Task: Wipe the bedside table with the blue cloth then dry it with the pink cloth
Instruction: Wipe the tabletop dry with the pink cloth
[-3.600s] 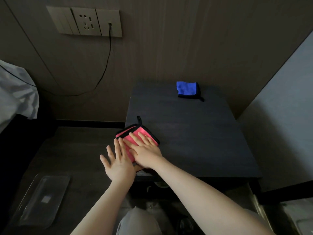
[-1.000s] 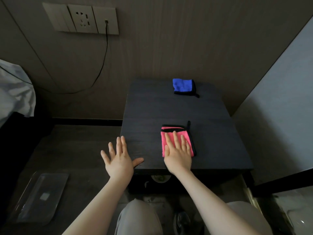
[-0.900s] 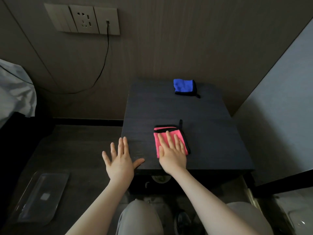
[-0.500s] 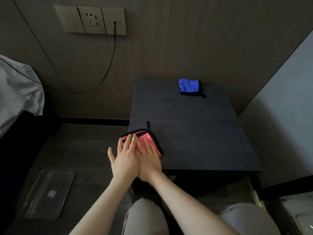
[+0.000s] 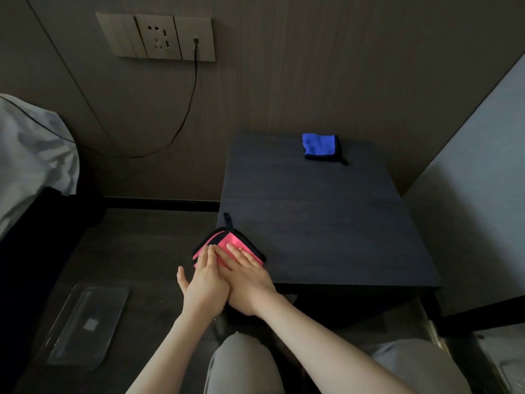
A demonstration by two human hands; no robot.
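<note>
The dark bedside table [image 5: 326, 223] stands against the wall. A folded pink cloth [image 5: 227, 241] with black trim lies at the table's near left corner, partly hanging over the left edge. My right hand [image 5: 250, 277] presses flat on the pink cloth with straight fingers. My left hand [image 5: 203, 282] lies beside it with straight fingers, its fingertips on the cloth's left part. The folded blue cloth [image 5: 321, 145] rests at the far right of the tabletop, away from both hands.
A wall socket panel [image 5: 159, 36] has a black cable [image 5: 181, 120] hanging from it. White bedding [image 5: 31, 155] lies at the left. A clear plastic tray [image 5: 85, 325] sits on the floor at lower left. A grey wall [image 5: 477, 194] borders the table's right side.
My right hand slid the pink cloth from the table's front middle leftward to the near left corner. My left hand moved in beside it and now touches the cloth.
</note>
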